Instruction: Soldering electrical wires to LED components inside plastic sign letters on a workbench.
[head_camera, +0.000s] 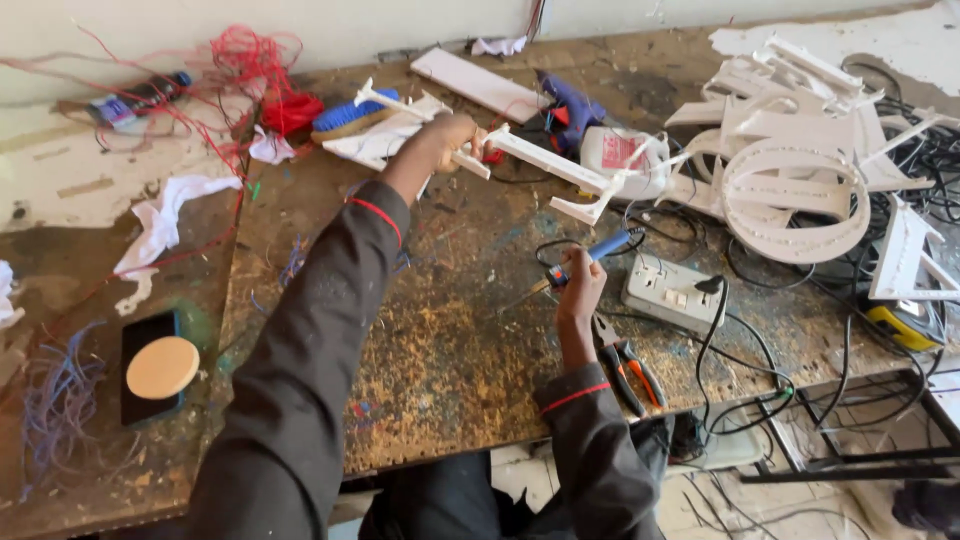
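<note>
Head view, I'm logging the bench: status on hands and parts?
Left hand grips white frame. Right hand holds soldering iron, tip off the frame. Pliers, power strip nearby.

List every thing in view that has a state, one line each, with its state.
Left hand: closed around the long white plastic channel frame, lifted off the bench.
Right hand: gripping the blue-handled soldering iron, tip pointing left.
White power strip: black plug inserted.
Orange-handled pliers: lying flat, unheld.
Black phone: screen dark, round tan disc on it.
</note>
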